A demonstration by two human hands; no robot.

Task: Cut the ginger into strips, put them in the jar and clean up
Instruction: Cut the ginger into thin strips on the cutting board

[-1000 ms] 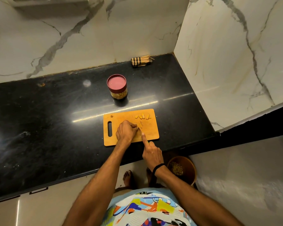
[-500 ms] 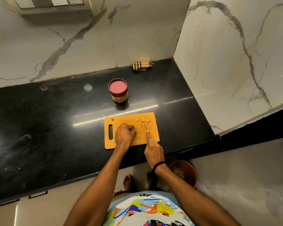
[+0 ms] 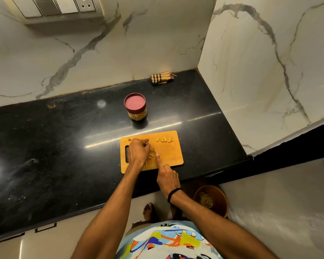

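Note:
An orange cutting board (image 3: 171, 153) lies on the black counter near its front edge. My left hand (image 3: 137, 151) sits on the board's left half, fingers curled over a bunch of yellow ginger strips (image 3: 151, 155). My right hand (image 3: 167, 174) comes in from the front edge with its index finger stretched toward the strips and the other fingers curled round a knife that is almost wholly hidden. A few more ginger pieces (image 3: 164, 140) lie along the board's far edge. The jar (image 3: 136, 109), with its pink lid on, stands behind the board.
A folded striped cloth (image 3: 161, 78) lies in the back corner by the marble wall. A brown bowl (image 3: 210, 199) with scraps sits on the floor below the counter's right end. A switch panel (image 3: 54, 6) hangs on the wall. The counter (image 3: 45, 146) runs far to the left.
My left hand shifted slightly up and left on the board, bunching the strips. My right index finger stays beside them. The view tilted upward.

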